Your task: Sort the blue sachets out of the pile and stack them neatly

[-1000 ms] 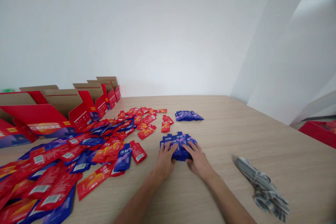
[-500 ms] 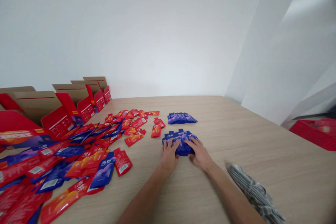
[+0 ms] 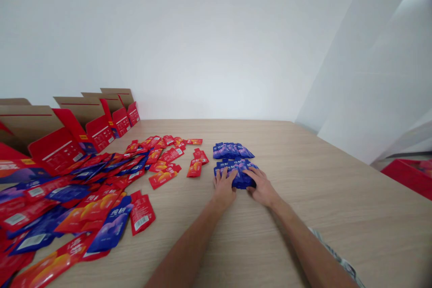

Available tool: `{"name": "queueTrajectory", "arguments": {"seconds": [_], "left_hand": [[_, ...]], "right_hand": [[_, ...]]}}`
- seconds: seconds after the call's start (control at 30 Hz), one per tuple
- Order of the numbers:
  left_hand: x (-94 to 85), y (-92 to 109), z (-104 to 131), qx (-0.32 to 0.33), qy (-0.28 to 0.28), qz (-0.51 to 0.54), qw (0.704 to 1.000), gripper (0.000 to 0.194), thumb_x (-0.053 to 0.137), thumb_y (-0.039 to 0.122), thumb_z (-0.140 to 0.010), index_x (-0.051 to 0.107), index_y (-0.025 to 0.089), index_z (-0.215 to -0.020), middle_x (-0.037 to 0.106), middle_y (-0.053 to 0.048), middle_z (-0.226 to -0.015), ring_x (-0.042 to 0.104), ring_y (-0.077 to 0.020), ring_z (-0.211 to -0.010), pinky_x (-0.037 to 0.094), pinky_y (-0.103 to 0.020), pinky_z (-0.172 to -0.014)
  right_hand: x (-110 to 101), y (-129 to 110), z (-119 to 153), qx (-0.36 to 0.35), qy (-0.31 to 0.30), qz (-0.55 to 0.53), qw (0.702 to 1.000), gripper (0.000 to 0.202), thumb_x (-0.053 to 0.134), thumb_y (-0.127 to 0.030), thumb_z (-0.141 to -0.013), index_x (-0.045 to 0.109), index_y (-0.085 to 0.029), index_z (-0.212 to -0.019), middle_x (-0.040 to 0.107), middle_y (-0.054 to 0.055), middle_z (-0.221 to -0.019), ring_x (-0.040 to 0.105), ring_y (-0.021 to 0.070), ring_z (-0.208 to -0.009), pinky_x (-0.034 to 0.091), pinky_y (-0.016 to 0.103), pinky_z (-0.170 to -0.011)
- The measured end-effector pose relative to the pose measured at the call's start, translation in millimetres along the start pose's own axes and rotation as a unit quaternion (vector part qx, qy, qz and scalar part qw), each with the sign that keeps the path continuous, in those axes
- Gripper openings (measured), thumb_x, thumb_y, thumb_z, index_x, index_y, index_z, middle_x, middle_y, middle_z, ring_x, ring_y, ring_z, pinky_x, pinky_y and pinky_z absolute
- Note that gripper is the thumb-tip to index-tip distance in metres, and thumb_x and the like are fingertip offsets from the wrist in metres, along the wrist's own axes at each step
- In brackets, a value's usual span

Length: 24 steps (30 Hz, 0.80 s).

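In the head view my left hand [image 3: 224, 188] rests on the left part of a row of blue pouches [image 3: 240, 179], its fingers over the top and the thumb by the near edge. On the right part of the same row, my right hand [image 3: 261, 185] grips in the same way, fingers spread over the pouches. These spouted pouches lie flat and overlap, with pale print on them; my fingers cover some. Just beyond lies a second overlapping row of blue pouches [image 3: 231, 150], with its near edge close to the held row.
Left of my hands spreads a heap of red pouches [image 3: 143, 216] and blue pouches [image 3: 113, 225]. Open red cartons [image 3: 101, 132] stand behind it along the wall. A red box [image 3: 407, 173] is at the far right. Striped cloth [image 3: 337, 256] shows partly behind my right forearm.
Both hands have slid the near row of blue pouches away from me, closing the gap to the far row. The view has shifted, and my right forearm now covers most of the striped cloth.
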<state>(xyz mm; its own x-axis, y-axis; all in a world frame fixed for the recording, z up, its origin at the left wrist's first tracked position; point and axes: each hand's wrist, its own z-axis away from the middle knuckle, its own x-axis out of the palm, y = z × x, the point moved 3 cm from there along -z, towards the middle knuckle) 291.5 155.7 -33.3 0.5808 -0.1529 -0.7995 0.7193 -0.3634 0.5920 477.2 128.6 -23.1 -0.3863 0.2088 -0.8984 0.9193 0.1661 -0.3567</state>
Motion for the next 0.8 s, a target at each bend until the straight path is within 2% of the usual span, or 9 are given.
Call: {"name": "queueTrajectory", "arguments": {"seconds": [0.17,0.37,0.53,0.67,0.8], "left_hand": [[8.9,6,-12,-0.016,0.021,-0.007,1.000,0.080,0.057,0.015,-0.073,0.034,0.039,-0.146,0.022,-0.001,-0.158,0.009,-0.0389,-0.145,0.016,-0.058,-0.115],[10.6,10,-12,-0.003,0.036,-0.021,0.999,0.077,0.055,0.015,-0.074,0.035,0.039,-0.145,0.023,-0.002,-0.158,0.011,-0.0389,-0.144,0.014,-0.058,-0.115],[7.1,12,-10,-0.005,0.028,-0.032,0.999,0.082,0.056,0.017,-0.073,0.030,0.040,-0.147,0.019,-0.003,-0.160,0.007,-0.0404,-0.145,0.013,-0.062,-0.113],[0.3,14,-8,-0.005,0.026,-0.043,0.999,0.088,0.059,0.017,-0.071,0.025,0.040,-0.149,0.014,-0.003,-0.162,0.004,-0.0406,-0.146,0.006,-0.064,-0.114],[-8.0,16,-3,0.000,0.038,-0.036,0.999,0.086,0.061,0.024,-0.073,0.025,0.036,-0.150,0.017,-0.005,-0.161,0.002,-0.0398,-0.147,0.002,-0.063,-0.114]], "right_hand": [[-2,13,-10,-0.007,0.007,-0.002,1.000,0.072,0.063,-0.016,-0.070,0.049,-0.028,-0.139,0.041,0.008,-0.147,0.033,0.0302,-0.136,0.030,0.051,-0.110],[-1,17,-12,-0.009,0.006,0.003,1.000,0.072,0.063,-0.017,-0.070,0.048,-0.030,-0.139,0.040,0.007,-0.148,0.031,0.0299,-0.137,0.031,0.051,-0.109],[-3,11,-9,0.016,-0.002,0.026,1.000,0.075,0.065,-0.022,-0.071,0.043,-0.035,-0.142,0.037,0.004,-0.150,0.025,0.0322,-0.139,0.024,0.056,-0.109],[-8,2,-6,0.036,0.001,0.052,0.998,0.083,0.066,-0.024,-0.072,0.033,-0.041,-0.146,0.032,0.001,-0.153,0.016,0.0332,-0.143,0.018,0.058,-0.109],[-14,-11,-2,0.037,0.010,0.067,0.997,0.083,0.065,-0.026,-0.074,0.030,-0.041,-0.147,0.032,0.002,-0.153,0.018,0.0317,-0.142,0.015,0.056,-0.110]]}}
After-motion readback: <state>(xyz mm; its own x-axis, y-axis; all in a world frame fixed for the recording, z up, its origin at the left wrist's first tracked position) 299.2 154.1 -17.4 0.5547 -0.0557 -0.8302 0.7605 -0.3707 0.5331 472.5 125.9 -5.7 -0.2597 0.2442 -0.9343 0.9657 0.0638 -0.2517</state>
